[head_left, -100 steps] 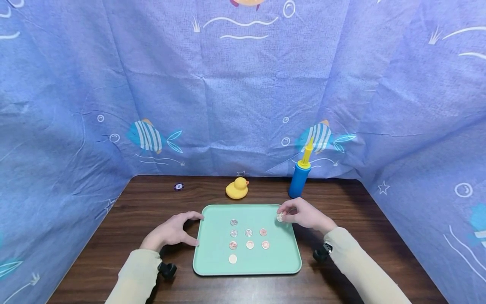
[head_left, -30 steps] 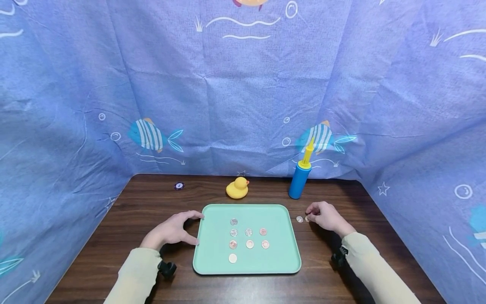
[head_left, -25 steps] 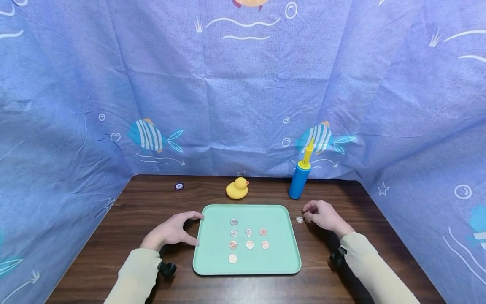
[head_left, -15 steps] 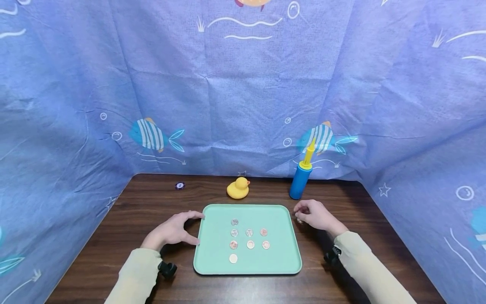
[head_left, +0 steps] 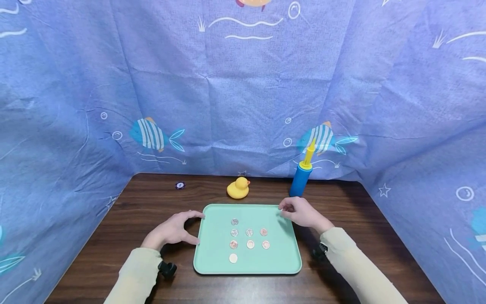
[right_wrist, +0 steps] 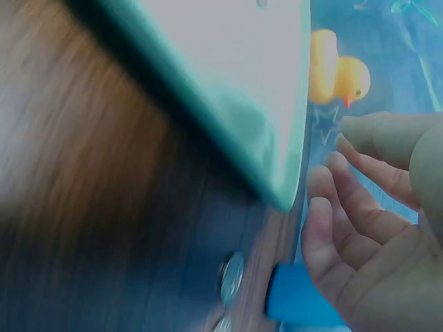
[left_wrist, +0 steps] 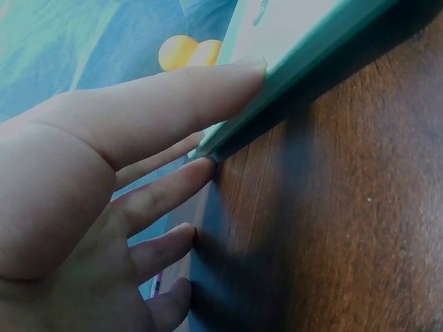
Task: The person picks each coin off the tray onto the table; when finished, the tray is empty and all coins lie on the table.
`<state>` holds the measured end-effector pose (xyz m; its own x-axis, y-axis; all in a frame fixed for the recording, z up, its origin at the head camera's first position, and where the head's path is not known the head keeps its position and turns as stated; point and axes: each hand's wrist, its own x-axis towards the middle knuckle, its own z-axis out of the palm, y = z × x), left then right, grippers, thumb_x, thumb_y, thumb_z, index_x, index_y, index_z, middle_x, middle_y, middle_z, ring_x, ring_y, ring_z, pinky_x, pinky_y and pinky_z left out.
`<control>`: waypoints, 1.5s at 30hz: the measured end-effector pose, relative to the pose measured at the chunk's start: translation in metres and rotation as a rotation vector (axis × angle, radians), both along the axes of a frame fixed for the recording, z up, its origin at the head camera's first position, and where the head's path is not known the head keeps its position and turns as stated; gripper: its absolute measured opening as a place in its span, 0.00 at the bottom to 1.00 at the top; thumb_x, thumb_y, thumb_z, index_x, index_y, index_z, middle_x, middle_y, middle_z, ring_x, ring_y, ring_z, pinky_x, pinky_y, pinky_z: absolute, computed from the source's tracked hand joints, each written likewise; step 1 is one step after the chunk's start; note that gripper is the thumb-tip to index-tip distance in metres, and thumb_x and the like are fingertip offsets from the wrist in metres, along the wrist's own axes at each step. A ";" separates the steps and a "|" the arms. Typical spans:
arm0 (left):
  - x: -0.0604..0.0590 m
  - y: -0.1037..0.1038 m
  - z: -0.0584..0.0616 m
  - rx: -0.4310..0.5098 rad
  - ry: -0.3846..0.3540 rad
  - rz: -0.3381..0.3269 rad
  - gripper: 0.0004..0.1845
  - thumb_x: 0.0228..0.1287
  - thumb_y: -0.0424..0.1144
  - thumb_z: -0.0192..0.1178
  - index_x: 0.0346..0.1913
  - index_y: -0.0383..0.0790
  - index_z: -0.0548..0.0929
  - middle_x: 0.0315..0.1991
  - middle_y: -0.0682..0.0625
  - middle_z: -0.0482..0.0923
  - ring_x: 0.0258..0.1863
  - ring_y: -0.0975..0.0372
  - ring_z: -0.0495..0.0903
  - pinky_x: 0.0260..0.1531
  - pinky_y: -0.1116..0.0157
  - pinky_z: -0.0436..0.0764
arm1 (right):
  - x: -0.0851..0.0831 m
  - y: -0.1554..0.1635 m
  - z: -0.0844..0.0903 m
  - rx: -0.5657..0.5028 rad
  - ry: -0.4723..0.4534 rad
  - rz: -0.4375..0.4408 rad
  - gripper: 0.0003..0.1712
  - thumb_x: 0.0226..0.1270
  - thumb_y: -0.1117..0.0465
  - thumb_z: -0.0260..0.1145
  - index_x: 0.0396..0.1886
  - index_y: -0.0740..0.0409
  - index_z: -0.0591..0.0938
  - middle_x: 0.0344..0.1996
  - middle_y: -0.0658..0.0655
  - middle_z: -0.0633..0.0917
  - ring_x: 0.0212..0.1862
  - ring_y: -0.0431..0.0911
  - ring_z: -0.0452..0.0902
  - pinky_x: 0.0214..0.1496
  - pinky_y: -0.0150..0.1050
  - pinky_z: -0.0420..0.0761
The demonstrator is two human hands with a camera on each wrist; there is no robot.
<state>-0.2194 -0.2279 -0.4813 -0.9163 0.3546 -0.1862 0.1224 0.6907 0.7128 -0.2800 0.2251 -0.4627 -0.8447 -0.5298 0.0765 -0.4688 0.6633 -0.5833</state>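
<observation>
Right hand: shifted left since half a second ago, from the table beside the tray's right rim to above the far right corner of the green tray.
Right fingers: bent, tips close, nothing seen between them; I cannot tell whether thumb and forefinger touch.
Left hand: thumb and fingers extended and spread at the tray's left rim, the thumb touching it, clamped on nothing.
Step in hand: probably an unladen reach over the tray, the left hand steadying it.
Next move: lifting a coin would call for a fine pinch at its edge, with the tray held still.
Tray coins: eight, flat and apart, around the tray's middle; four in the left column, two in each column to its right.
Table coins: two in the right wrist view, on the wood just off the right rim.
Long axis: the tray's runs left to right; the round coins point no way.
Rubber duck: beyond the far rim, beak to the right.
Balloon pump: upright, far right, nozzle up.
Poker chip: far left.
</observation>
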 end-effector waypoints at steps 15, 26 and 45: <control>-0.002 -0.001 -0.001 0.003 -0.014 0.011 0.41 0.49 0.43 0.85 0.69 0.50 0.80 0.73 0.43 0.72 0.75 0.44 0.67 0.69 0.38 0.70 | -0.003 -0.063 0.002 0.058 -0.067 0.116 0.08 0.69 0.64 0.74 0.46 0.57 0.89 0.39 0.48 0.88 0.42 0.42 0.85 0.45 0.40 0.85; -0.002 0.001 -0.002 0.009 -0.011 0.005 0.41 0.49 0.43 0.85 0.69 0.50 0.80 0.73 0.44 0.72 0.74 0.44 0.67 0.69 0.38 0.70 | -0.003 -0.104 -0.006 0.092 -0.105 0.235 0.09 0.71 0.64 0.73 0.48 0.53 0.89 0.44 0.49 0.90 0.43 0.40 0.86 0.49 0.38 0.85; -0.002 0.002 0.003 0.000 -0.003 -0.010 0.42 0.50 0.43 0.85 0.70 0.49 0.79 0.73 0.42 0.72 0.74 0.43 0.67 0.68 0.38 0.71 | -0.008 -0.143 -0.015 0.111 -0.066 0.240 0.08 0.68 0.64 0.76 0.44 0.48 0.89 0.40 0.43 0.88 0.38 0.35 0.80 0.46 0.33 0.82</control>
<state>-0.2216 -0.2264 -0.4787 -0.9122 0.3636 -0.1887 0.1272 0.6893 0.7133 -0.2878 0.0822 -0.4774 -0.6950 -0.7176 -0.0446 -0.5838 0.5994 -0.5476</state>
